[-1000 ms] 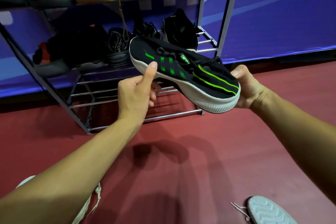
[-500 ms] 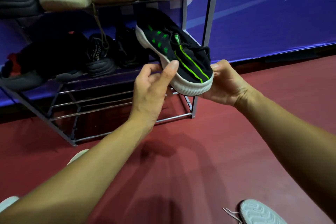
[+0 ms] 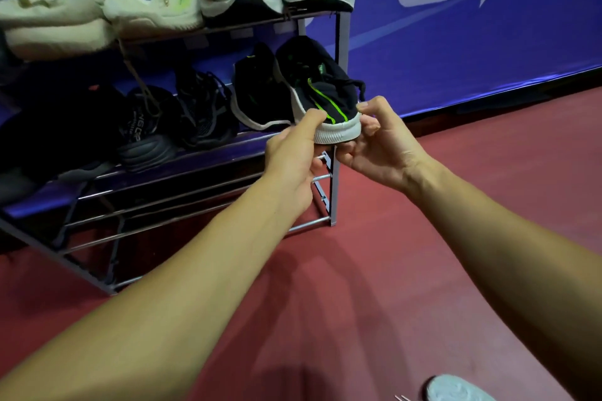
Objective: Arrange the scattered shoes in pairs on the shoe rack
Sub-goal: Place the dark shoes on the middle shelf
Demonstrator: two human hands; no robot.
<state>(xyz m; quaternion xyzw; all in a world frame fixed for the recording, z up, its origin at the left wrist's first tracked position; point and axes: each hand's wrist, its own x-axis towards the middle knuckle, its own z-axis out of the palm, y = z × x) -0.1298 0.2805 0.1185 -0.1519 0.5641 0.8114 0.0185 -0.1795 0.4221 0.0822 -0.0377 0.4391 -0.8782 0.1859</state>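
Note:
A black sneaker with green stripes and a white sole [image 3: 321, 88] sits toe-in at the right end of the middle shelf of the metal shoe rack [image 3: 335, 179]. My left hand [image 3: 294, 153] and my right hand [image 3: 379, 143] both pinch its heel from either side. Its matching black and green sneaker [image 3: 257, 91] stands right beside it on the left. Further left on that shelf are several dark shoes [image 3: 146, 130]. The top shelf holds cream and white shoes [image 3: 153, 0].
A pale shoe [image 3: 456, 389] lies sole-up on the red floor at the bottom right. A blue banner wall [image 3: 472, 42] runs behind the rack. The rack's lower bars [image 3: 182, 205] hold no shoes in view.
The black and green sneaker has gone from being held in front of the rack to resting on the middle shelf beside its mate. Both hands moved to its heel.

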